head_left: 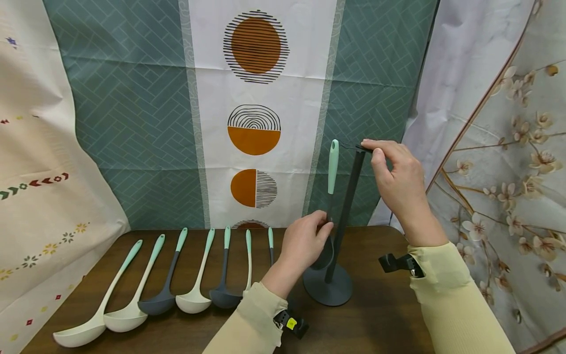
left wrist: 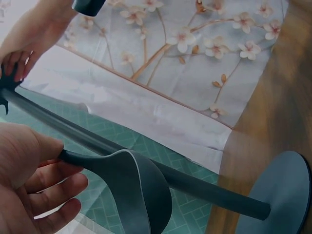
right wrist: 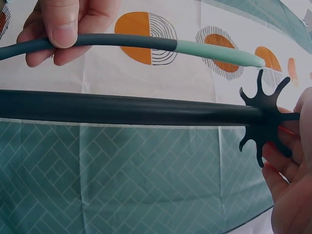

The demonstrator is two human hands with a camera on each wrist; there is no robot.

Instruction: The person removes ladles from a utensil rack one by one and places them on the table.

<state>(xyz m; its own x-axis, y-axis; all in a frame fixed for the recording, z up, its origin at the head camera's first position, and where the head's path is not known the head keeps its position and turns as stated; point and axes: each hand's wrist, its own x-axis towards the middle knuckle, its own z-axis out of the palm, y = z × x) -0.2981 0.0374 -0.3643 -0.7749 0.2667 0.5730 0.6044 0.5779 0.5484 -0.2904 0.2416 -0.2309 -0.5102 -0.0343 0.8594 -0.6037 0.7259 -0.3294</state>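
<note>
My left hand (head_left: 305, 241) pinches a dark grey ladle (head_left: 333, 167) by its shaft, just above the bowl. The ladle stands upright, mint-green handle on top and bowl (left wrist: 156, 200) below, beside the pole (head_left: 349, 206) of a dark utensil stand. At the pole's top, a ring of curved hooks (right wrist: 265, 114) is held by the fingers of my right hand (head_left: 400, 182). The handle's tip meets one hook in the right wrist view; whether the hook passes through the handle's hole, I cannot tell. The stand's round base (head_left: 340, 292) rests on the table.
Left of the stand, several ladles lie in a row on the brown wooden table (head_left: 376, 305): cream ones (head_left: 194, 300) and dark grey ones (head_left: 159, 301), all with mint-green handles. My left forearm partly covers the rightmost. Patterned cloths (head_left: 132, 123) hang behind and at both sides.
</note>
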